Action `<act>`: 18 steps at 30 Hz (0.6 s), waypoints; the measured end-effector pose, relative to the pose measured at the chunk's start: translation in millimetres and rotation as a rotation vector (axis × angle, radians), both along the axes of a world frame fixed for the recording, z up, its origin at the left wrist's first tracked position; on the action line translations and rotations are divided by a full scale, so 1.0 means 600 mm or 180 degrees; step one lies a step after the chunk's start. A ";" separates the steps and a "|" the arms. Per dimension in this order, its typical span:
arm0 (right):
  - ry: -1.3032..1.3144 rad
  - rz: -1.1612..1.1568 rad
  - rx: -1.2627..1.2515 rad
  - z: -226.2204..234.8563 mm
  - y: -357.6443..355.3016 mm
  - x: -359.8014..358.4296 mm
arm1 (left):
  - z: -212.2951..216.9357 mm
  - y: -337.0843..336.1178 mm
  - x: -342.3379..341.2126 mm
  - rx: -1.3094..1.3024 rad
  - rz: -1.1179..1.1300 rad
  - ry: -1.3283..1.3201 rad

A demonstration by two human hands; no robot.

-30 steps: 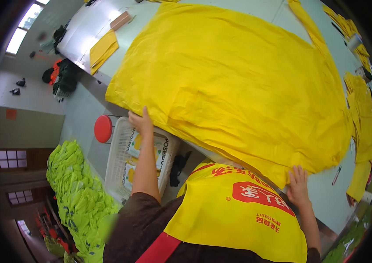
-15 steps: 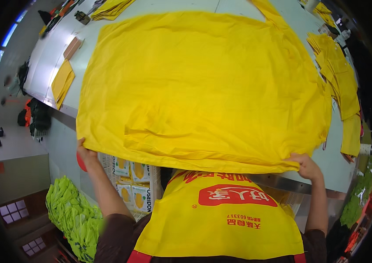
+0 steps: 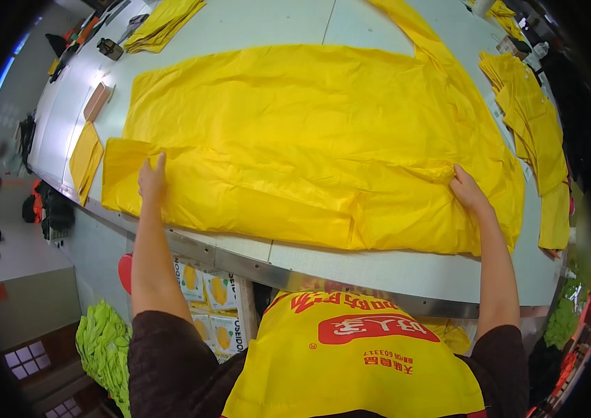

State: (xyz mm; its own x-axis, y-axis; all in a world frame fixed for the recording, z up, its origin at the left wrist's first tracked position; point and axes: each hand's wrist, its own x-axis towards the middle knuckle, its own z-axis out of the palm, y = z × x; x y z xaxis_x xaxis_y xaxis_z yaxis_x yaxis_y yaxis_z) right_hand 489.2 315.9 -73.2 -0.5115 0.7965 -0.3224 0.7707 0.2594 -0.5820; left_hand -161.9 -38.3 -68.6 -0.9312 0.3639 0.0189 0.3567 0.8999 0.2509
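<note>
A large, smooth yellow cloth (image 3: 288,104), creased and waterproof-looking, lies across the worktable. Its near part is doubled back over itself, so the loose edge runs sideways across the middle. My left hand (image 3: 152,180) is at the left end of that edge, thumb and fingers closed on the cloth. At the right end, my right hand (image 3: 465,189) pinches a bunched bit of the same edge. A long yellow strip (image 3: 435,42) runs from the cloth's far right toward the back; whether it is joined on is unclear.
The pale worktable (image 3: 240,244) has a metal front edge. Folded yellow pieces (image 3: 164,25) lie at the back left, with more yellow pieces (image 3: 529,118) stacked at right. A brownish block (image 3: 97,102) sits at left. Below are printed packets (image 3: 220,292) and a lime-green heap (image 3: 104,348).
Both hands have moved forward, away from me, carrying the cloth's near edge over onto its middle. The table's front edge now shows below the cloth.
</note>
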 end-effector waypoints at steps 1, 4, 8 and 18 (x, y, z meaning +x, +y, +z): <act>-0.0909 -0.0190 -0.0221 0.067 -0.031 -0.059 | 0.017 -0.002 0.050 -0.0168 0.0134 -0.0242; -0.0459 0.0393 0.2133 0.054 -0.097 -0.049 | -0.024 -0.038 0.085 -0.0636 0.0066 -0.0363; -0.0994 0.0434 0.2447 -0.004 -0.172 -0.058 | -0.078 -0.055 0.095 -0.0686 0.0119 0.0067; -0.0887 0.0467 0.1943 0.026 -0.257 -0.048 | -0.075 -0.175 0.112 -0.0641 0.0175 0.0086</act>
State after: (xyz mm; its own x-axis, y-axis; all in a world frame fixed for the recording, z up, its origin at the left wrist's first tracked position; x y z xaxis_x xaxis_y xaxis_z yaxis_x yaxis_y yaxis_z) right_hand 460.7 161.6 -57.7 -0.5911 0.8062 0.0270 0.8023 0.5911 -0.0833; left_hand -94.7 -143.0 -113.6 -0.9499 0.3115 -0.0240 0.3099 0.9492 0.0550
